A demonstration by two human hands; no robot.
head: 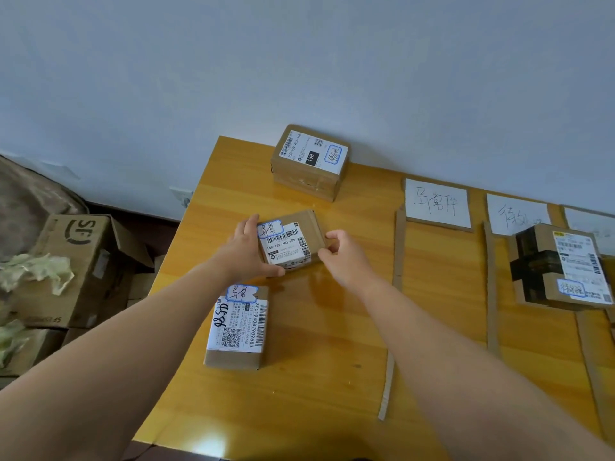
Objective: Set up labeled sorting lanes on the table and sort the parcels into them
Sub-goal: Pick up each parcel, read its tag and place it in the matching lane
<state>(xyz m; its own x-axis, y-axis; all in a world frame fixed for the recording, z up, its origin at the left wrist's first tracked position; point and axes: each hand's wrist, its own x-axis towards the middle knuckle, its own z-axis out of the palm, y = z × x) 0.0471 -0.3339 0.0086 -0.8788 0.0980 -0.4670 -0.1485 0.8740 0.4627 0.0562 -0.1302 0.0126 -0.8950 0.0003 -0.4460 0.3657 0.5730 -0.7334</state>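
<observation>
A small cardboard parcel (293, 241) with a shipping label and a blue-edged handwritten sticker lies mid-table. My left hand (248, 251) grips its left side, thumb along the near edge. My right hand (342, 257) pinches its right edge. A second parcel (238, 327) with a similar sticker lies nearer, under my left forearm. A third parcel (309, 161) sits at the back by the wall. Cardboard strips (397, 261) mark lanes on the right, headed by white handwritten signs (437, 204). A black-taped parcel (562, 267) rests in the second lane.
The yellow wooden table (332, 361) stands against a pale wall. On the floor to the left are cardboard boxes, one an SF-printed box (80, 254), with crumpled packing paper (36, 271). A second sign (517, 214) and further strips (491, 287) lie at the right.
</observation>
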